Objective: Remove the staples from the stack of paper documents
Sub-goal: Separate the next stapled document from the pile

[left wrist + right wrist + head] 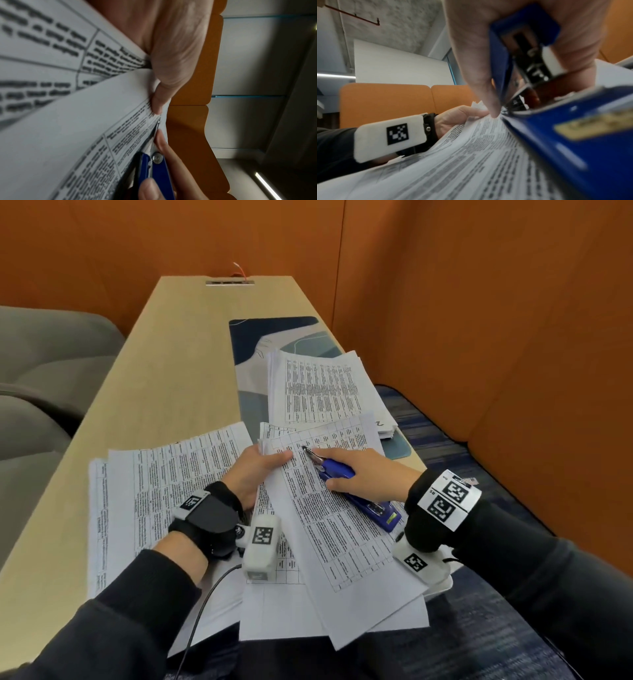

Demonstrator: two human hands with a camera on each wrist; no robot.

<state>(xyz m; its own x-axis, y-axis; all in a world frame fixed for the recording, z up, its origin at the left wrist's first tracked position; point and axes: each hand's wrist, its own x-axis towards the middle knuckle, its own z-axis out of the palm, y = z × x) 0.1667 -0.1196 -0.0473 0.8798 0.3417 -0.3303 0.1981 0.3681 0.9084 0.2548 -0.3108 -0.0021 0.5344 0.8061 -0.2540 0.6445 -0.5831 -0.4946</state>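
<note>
A stapled set of printed table sheets [329,518] lies tilted at the table's near edge. My left hand [260,463] pinches its upper left corner, thumb on top [158,100]. My right hand [363,470] grips a blue staple remover [356,487], whose metal tip [308,453] sits on the sheet's top corner just right of the left thumb. In the left wrist view the metal tip [157,127] lies against the paper edge below the thumb. The right wrist view shows the blue staple remover [556,121] close up over the printed sheets [471,155]. No staple can be made out.
More loose printed sheets [154,494] lie at the left on the wooden table [164,371]. A thicker paper stack [322,388] rests on a blue-white mat [270,337] farther back. Orange partition walls [479,302] stand behind and right; grey seats [44,364] are left.
</note>
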